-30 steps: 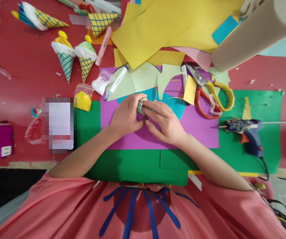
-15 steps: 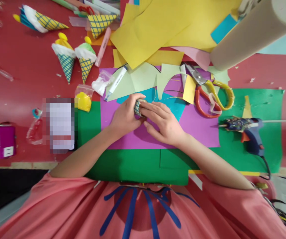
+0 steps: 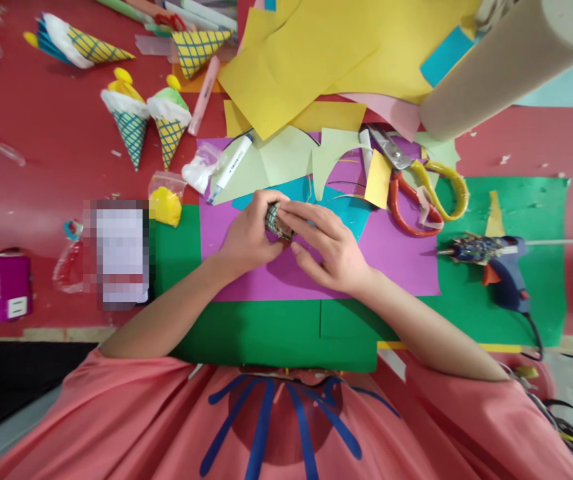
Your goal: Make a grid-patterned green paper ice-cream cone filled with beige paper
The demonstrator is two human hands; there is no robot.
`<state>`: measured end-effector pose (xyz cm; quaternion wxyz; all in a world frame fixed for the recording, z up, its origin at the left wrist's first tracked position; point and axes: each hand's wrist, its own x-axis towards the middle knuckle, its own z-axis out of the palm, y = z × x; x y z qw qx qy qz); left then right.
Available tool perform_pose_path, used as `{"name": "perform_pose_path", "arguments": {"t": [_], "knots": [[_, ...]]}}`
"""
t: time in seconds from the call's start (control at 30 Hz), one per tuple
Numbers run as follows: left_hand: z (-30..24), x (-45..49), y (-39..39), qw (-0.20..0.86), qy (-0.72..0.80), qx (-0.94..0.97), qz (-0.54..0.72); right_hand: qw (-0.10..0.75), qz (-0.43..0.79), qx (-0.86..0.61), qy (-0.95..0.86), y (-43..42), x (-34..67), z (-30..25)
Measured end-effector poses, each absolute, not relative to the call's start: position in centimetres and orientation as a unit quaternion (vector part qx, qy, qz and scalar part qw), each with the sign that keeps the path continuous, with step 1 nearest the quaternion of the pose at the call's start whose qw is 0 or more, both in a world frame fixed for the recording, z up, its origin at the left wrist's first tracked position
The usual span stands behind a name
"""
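Note:
Both hands meet over a purple paper sheet (image 3: pixel 396 267) that lies on green sheets (image 3: pixel 266 333). My left hand (image 3: pixel 251 233) is curled round a small rolled paper cone (image 3: pixel 276 221) with a blue grid pattern. My right hand (image 3: pixel 329 247) presses its fingertips on the same cone from the right. Most of the cone is hidden between the fingers. A teal paper piece (image 3: pixel 351 210) lies just behind the hands.
Finished paper ice-cream cones (image 3: pixel 131 117) lie at the back left. A white marker (image 3: pixel 229 170), a yellow clay bag (image 3: pixel 165 203), orange and yellow scissors (image 3: pixel 416 190), a blue glue gun (image 3: pixel 496 263), yellow sheets (image 3: pixel 316 53) and a cardboard tube (image 3: pixel 496 63) surround the work spot.
The cone has turned a little between my fingers and my hands have shifted slightly left. Nothing else on the table has moved.

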<state>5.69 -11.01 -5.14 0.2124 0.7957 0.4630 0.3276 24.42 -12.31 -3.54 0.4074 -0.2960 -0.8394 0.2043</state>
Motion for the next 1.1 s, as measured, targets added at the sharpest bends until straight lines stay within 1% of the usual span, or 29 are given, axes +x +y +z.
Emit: {"name": "perform_pose_path", "arguments": {"t": [0.27, 0.43, 0.7, 0.77, 0.93, 1.1], "knots": [[-5.1, 5.7, -11.1, 0.207, 0.469, 0.799, 0.315, 0.394, 0.197, -0.298, -0.846, -12.4, 24.3, -3.6], [-5.1, 5.7, -11.2, 0.203, 0.452, 0.804, 0.330, 0.377, 0.190, -0.298, -0.856, -12.4, 24.4, -3.6], [-5.4, 5.7, -11.2, 0.190, 0.453, 0.812, 0.316, 0.345, 0.123, -0.308, -0.878, -12.6, 23.9, -3.7], [-5.5, 5.9, -11.1, 0.198, 0.460, 0.812, 0.301, 0.358, 0.140, -0.326, -0.864, -12.5, 23.8, -3.7], [-5.2, 6.4, -10.9, 0.223, 0.447, 0.818, 0.284, 0.445, 0.223, -0.346, -0.795, -12.0, 24.2, -4.1], [-4.9, 6.2, -10.7, 0.251, 0.482, 0.787, 0.291, 0.461, 0.277, -0.376, -0.754, -11.6, 24.5, -4.4]]}}
